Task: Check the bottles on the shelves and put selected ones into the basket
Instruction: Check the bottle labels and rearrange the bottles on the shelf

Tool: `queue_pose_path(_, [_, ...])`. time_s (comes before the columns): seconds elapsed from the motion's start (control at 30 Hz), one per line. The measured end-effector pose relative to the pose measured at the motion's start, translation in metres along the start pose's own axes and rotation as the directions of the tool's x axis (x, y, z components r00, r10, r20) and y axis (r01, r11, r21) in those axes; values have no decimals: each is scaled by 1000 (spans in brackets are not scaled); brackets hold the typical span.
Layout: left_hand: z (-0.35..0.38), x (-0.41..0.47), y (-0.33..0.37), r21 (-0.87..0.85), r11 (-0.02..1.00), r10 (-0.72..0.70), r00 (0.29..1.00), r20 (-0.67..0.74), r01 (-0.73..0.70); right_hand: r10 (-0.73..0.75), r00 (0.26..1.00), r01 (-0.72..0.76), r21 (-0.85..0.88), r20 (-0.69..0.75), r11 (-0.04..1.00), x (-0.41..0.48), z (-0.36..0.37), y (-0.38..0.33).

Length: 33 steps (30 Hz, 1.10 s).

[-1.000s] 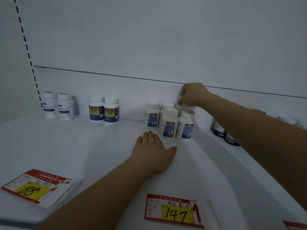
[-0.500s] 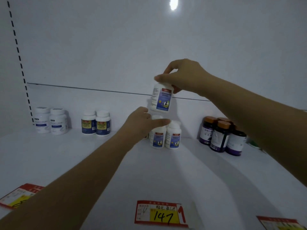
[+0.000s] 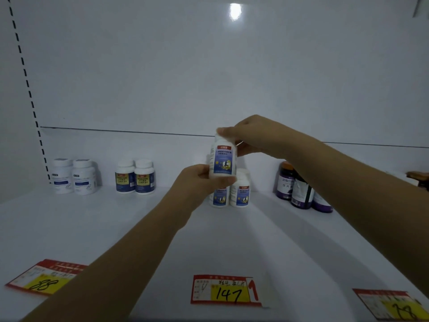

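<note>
A white bottle with a blue label is held upright above the shelf, label facing me. My right hand grips its cap from above. My left hand holds its base from below and the left. Behind and under it, more bottles of the same kind stand on the white shelf, partly hidden by my left hand. No basket is in view.
Two white bottles and two blue-and-yellow labelled bottles stand at the back left. Dark purple bottles stand at the right. Price tags reading 88, 147 and 78 lie along the front edge.
My right hand lifted one bottle out of the group at the back and lowered it slightly. My left hand rose off the shelf and took hold of the bottle's base.
</note>
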State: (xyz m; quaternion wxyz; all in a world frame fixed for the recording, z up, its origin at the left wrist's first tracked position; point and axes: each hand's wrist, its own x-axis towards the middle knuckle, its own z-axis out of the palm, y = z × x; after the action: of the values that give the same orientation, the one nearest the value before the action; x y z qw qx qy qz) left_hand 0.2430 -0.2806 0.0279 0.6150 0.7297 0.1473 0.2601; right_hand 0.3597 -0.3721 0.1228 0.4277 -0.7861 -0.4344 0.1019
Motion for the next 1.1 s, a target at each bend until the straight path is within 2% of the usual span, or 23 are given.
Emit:
queue_pose_path(0.3, [8,0,-6,17,999,-38,998,45,37,32,999,-32,14,-2,999,-6,-1,17])
queue_pose_path(0.5, [3,4,-8,-22,993,113,993,-19,-114,-176,974,190,95,-144,977,-13,6,15])
queue_pose_path(0.6, [1,4,-9,-45,988,145,989,-37,-146,-213,963,228,78,-164,970,-16,8,15])
queue_pose_path(0.77, [1,1,-9,11,991,131,991,21,-131,-198,970,213,102,-143,972,-17,7,18])
queue_pose_path(0.87, [-2,-2,-6,65,989,130,988,83,-135,-200,977,211,238,-70,948,-18,5,22])
queue_pose_path(0.97, [-2,-3,-7,119,978,169,985,23,-170,-223,975,206,367,5,907,-20,4,22])
queue_pose_path(1.03, [1,-4,-8,165,967,206,978,-45,-196,-205,979,193,307,7,932,-21,4,19])
queue_pose_path(1.1, [6,-4,-8,234,948,242,966,-93,-215,-193,981,193,161,-13,968,-21,5,16])
